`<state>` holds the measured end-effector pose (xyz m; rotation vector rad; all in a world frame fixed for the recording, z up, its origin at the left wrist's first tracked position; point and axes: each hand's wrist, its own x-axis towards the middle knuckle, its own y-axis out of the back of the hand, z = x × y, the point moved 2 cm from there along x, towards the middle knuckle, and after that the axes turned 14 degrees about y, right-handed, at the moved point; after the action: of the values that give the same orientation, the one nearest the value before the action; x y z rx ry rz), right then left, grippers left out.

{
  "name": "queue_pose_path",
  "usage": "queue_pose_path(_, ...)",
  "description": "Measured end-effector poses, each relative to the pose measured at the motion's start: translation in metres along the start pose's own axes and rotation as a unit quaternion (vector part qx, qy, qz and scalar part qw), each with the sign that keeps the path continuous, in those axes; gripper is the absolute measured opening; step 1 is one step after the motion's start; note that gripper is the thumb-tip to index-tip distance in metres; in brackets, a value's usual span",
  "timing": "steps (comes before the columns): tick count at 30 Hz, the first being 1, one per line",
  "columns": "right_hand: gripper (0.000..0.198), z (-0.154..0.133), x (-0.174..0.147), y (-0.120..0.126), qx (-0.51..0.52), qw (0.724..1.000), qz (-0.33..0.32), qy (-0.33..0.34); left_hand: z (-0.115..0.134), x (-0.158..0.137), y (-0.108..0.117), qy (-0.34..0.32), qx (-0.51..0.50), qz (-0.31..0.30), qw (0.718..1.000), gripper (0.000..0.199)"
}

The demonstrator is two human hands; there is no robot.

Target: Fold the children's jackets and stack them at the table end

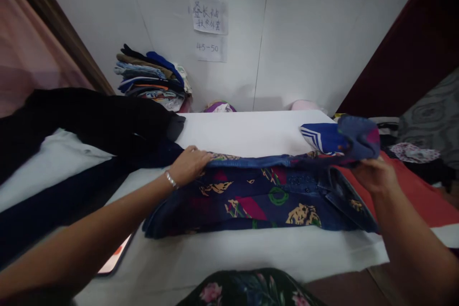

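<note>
A dark blue denim jacket point(261, 196) with pink, green and tan prints lies folded lengthwise across the white table point(247, 129). Its collar point(339, 191) is toward the right. My left hand point(191, 165), with a silver bracelet on the wrist, is closed on the jacket's far left edge. At the far right, my right hand point(375, 174) grips a raised, slightly blurred flap point(358, 136) of the same cloth, lifted above the table. My right fingers are partly hidden behind the cloth.
Black clothing point(96, 114) and dark navy cloth lie on the left. Behind them stands a pile of folded clothes point(154, 79). A phone point(116, 256) is partly under my left forearm. Blue striped cloth point(319, 136) and red cloth point(416, 191) lie on the right. Paper notes point(210, 16) hang on the wall.
</note>
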<state>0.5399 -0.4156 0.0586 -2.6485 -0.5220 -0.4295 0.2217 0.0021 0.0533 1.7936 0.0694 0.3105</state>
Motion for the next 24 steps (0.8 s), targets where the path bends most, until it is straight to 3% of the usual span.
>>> queue_pose_path(3, 0.023, 0.018, -0.054, 0.039, -0.080, 0.992, 0.071, -0.064, 0.027, -0.043, -0.019, -0.010, -0.029, -0.019, 0.999, 0.029)
queue_pose_path(7, 0.019, 0.032, -0.094, 0.064, -0.080, 0.990, 0.078, -0.084, 0.037, -0.062, -0.041, 0.058, -0.036, -0.043, 0.997, 0.039)
queue_pose_path(17, 0.022, 0.021, -0.113, 0.056, -0.037, 0.998, 0.059, -0.002, 0.037, -0.070, -0.042, 0.123, -0.045, -0.049, 0.990, 0.037)
queue_pose_path(21, 0.018, 0.023, -0.125, 0.065, -0.033, 0.995, 0.088, 0.030, 0.040, -0.076, -0.038, 0.129, -0.028, -0.042, 0.990, 0.037)
queue_pose_path(24, 0.019, 0.028, -0.133, 0.074, -0.051, 0.996, 0.078, 0.015, 0.044, -0.081, -0.035, 0.141, -0.042, -0.034, 0.988, 0.036)
